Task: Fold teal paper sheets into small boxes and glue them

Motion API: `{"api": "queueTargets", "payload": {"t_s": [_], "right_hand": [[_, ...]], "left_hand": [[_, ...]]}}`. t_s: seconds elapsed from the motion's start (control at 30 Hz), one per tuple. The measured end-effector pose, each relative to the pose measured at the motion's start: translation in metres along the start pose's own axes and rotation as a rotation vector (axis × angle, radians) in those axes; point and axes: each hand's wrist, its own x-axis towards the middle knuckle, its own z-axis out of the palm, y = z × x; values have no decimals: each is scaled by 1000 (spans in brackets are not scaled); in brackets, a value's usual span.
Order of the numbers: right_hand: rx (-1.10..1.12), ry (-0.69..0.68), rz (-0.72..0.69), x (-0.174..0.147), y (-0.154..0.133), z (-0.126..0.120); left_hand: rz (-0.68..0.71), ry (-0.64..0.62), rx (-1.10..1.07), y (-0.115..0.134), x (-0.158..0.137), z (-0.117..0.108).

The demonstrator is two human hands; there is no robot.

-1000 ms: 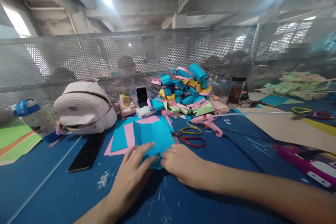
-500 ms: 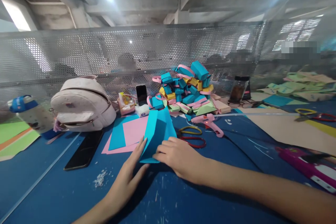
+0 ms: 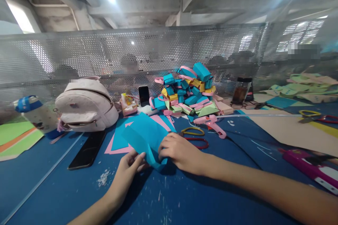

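A blue sheet of paper (image 3: 148,132), curled and bent with creases, is held between my hands above the table. My left hand (image 3: 132,163) pinches its lower left edge between thumb and fingers. On the other side, my right hand (image 3: 179,153) grips the right edge, fingers curled round it; its fingertips are partly hidden. Behind the held sheet lie pink paper (image 3: 111,146) and another blue sheet (image 3: 118,139). Scissors (image 3: 196,137) with one yellow and one red handle lie just beyond my right hand.
A pink glue gun (image 3: 213,124) with its cord lies right of the scissors. Folded paper pieces (image 3: 185,91) are heaped at the back by a perforated screen. On the left are a black phone (image 3: 88,150), a backpack (image 3: 87,105) and a bottle (image 3: 37,116). A magenta tool (image 3: 308,167) lies right.
The upright fold of the blue paper has opened and tipped toward the left. My left hand has gone from lying along the side to pinching the lower edge. My right hand keeps its grip.
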Motion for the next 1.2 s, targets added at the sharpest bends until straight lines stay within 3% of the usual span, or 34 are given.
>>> {"api": "queueTargets", "payload": {"t_s": [0.13, 0.53, 0.77, 1.03, 1.2], "right_hand": [[44, -46, -28, 1, -6, 6], [184, 81, -49, 1, -13, 20], [302, 116, -38, 1, -12, 22], [542, 167, -12, 1, -17, 18], [657, 214, 23, -1, -22, 20]], "left_hand": [[28, -74, 87, 2, 2, 2], [128, 92, 193, 9, -5, 9], [388, 21, 340, 14, -18, 15], [389, -74, 415, 6, -27, 7], [494, -179, 564, 12, -25, 8]]}}
